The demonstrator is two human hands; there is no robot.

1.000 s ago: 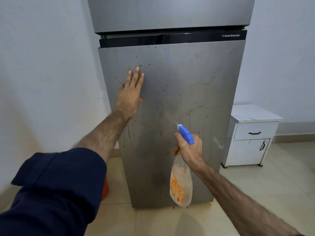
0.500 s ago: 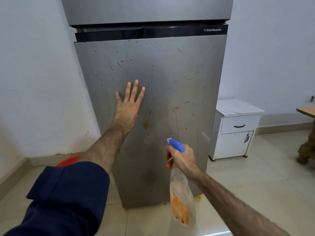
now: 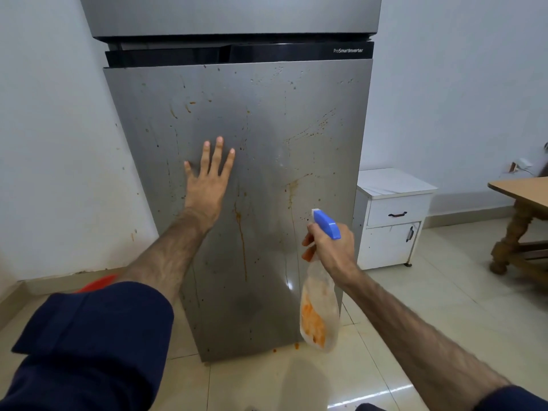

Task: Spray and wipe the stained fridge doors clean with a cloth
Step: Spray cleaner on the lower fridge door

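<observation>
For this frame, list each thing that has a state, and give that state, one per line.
Lower fridge door: shut, stained with orange drips and specks, not yet wiped.
Upper fridge door: shut.
Left hand: open, flat on the lower door.
Right hand: closed on the spray bottle.
Spray bottle: held, nozzle toward the door, smeared orange.
White cabinet: drawer and door shut.

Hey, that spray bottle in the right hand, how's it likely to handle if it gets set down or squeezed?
The spray bottle looks thin, clear plastic, so probably light and slightly squeezable. Orange smears on it suggest a slippery grip for the right hand. Its tall, narrow shape may tip easily.
</observation>
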